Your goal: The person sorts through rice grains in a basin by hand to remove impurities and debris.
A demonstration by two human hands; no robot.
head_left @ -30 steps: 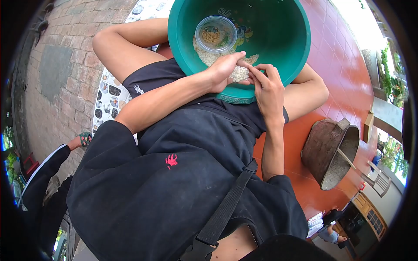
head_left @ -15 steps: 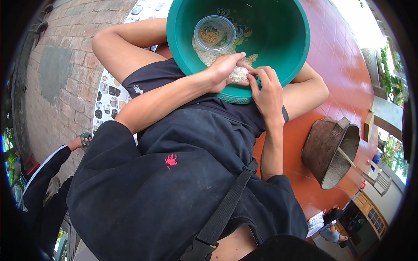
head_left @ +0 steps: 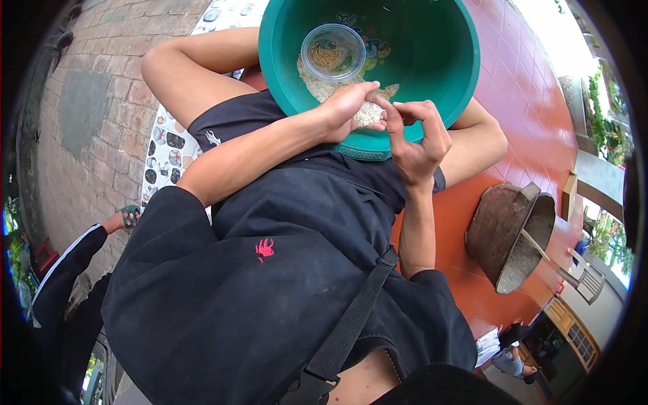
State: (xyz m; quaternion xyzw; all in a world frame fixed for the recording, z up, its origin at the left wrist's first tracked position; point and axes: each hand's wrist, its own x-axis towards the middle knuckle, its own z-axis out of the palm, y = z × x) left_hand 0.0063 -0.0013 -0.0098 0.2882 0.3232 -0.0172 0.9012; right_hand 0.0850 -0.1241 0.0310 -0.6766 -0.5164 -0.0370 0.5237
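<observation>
A green plastic basin (head_left: 432, 61) rests on my lap. Over its near rim, my left hand (head_left: 341, 111) is cupped palm up with a small heap of white rice (head_left: 369, 115) in it. Just right of the heap, my right hand (head_left: 422, 138) has thumb and forefinger brought together; anything pinched there is too small to make out. More rice (head_left: 316, 86) lies on the basin's left floor. A round clear plastic tub (head_left: 362, 57) stands on that side of the basin, with tan, husk-like grains (head_left: 325, 55) inside.
On the red tiled floor to the right, a large brown mortar-like vessel (head_left: 499, 229) lies tilted with a stick in it. A plastic chair (head_left: 586, 283) is farther off. Another person's leg (head_left: 64, 266) shows at left, and a person (head_left: 509, 361) is at lower right.
My right hand has drawn slightly away from the rice and turned, its fingers curling more tightly. My left hand stays almost in place with the rice.
</observation>
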